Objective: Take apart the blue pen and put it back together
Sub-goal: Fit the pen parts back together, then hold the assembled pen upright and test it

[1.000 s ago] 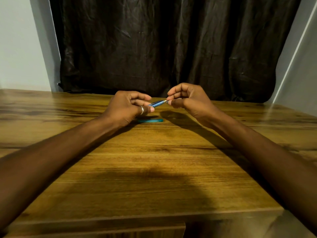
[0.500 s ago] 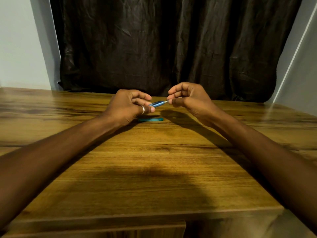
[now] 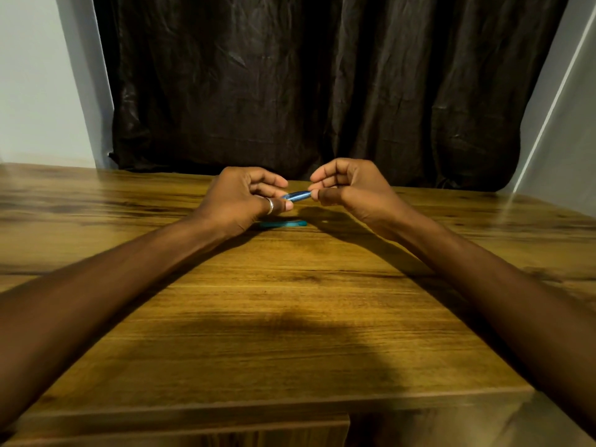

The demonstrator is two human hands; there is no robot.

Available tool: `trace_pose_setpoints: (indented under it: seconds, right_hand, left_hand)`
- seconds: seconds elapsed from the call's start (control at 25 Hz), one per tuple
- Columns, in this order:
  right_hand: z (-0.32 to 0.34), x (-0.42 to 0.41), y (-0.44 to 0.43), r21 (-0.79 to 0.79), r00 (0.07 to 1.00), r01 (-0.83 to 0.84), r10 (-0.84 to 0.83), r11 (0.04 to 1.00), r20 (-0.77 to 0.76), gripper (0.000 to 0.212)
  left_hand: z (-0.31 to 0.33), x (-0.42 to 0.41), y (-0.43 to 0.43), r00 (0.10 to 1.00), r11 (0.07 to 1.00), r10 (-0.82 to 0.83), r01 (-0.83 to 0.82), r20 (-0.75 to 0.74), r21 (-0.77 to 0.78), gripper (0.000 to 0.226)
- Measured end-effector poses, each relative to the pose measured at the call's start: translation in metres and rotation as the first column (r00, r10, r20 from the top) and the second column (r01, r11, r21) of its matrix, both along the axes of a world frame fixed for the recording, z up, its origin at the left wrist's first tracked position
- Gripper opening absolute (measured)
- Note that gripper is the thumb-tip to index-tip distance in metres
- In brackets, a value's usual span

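The left hand point(image 3: 240, 201), with a ring point(image 3: 270, 206) on one finger, pinches one end of a blue pen piece point(image 3: 297, 196). The right hand point(image 3: 350, 188) pinches the other end. Another blue pen piece point(image 3: 283, 223) lies on the wooden table point(image 3: 290, 317), just under the hands.

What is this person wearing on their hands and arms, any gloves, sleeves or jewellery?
No gloves and no sleeves in view: both forearms are bare right down to the frame edges. The left hand has a plain silver-coloured ring on one finger. The right hand shows no ring, and neither wrist carries a watch or bracelet.
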State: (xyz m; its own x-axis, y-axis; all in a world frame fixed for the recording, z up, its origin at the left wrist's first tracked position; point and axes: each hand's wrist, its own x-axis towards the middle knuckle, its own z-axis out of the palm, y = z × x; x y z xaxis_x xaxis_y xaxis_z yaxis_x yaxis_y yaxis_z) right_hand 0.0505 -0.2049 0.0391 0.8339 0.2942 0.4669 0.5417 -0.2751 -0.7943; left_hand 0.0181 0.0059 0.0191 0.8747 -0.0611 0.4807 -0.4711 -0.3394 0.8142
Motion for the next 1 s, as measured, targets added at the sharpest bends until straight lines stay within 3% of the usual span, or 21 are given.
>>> trace_pose_setpoints:
  seconds: [0.12,0.24,0.36,0.6,0.72,1.0]
  right_hand:
    - [0.002,-0.001,0.0,0.043,0.999,-0.02,0.021,0.999,-0.03,0.025]
    - [0.001,-0.001,0.002,0.179,0.984,-0.052,0.08,0.983,-0.156,0.02]
    - [-0.003,-0.001,0.004,0.196,0.957,-0.082,0.133,0.977,-0.258,0.013]
    - [0.001,-0.004,0.006,0.222,0.967,-0.078,0.128,0.972,-0.222,0.007]
    - [0.006,-0.006,0.004,0.326,0.954,-0.057,0.147,0.944,-0.26,0.008]
    - [0.012,-0.017,0.017,0.55,0.915,-0.054,0.262,0.833,-0.307,0.016]
  left_hand:
    - [0.0,-0.001,0.0,1.0,1.0,-0.011,0.011,-0.008,-0.017,0.036]
    - [0.001,0.0,0.0,1.0,0.997,-0.005,0.003,-0.025,-0.082,0.034]
    - [0.002,-0.001,-0.002,0.999,0.99,-0.026,0.021,-0.036,-0.141,0.034]
    - [0.005,-0.005,-0.005,0.994,0.978,-0.092,0.08,-0.057,-0.191,0.027]
    - [0.005,-0.007,-0.008,0.971,0.949,-0.191,0.144,-0.147,-0.282,0.019]
    - [0.001,-0.011,-0.021,0.883,0.934,-0.34,0.276,-0.323,-0.227,0.016]
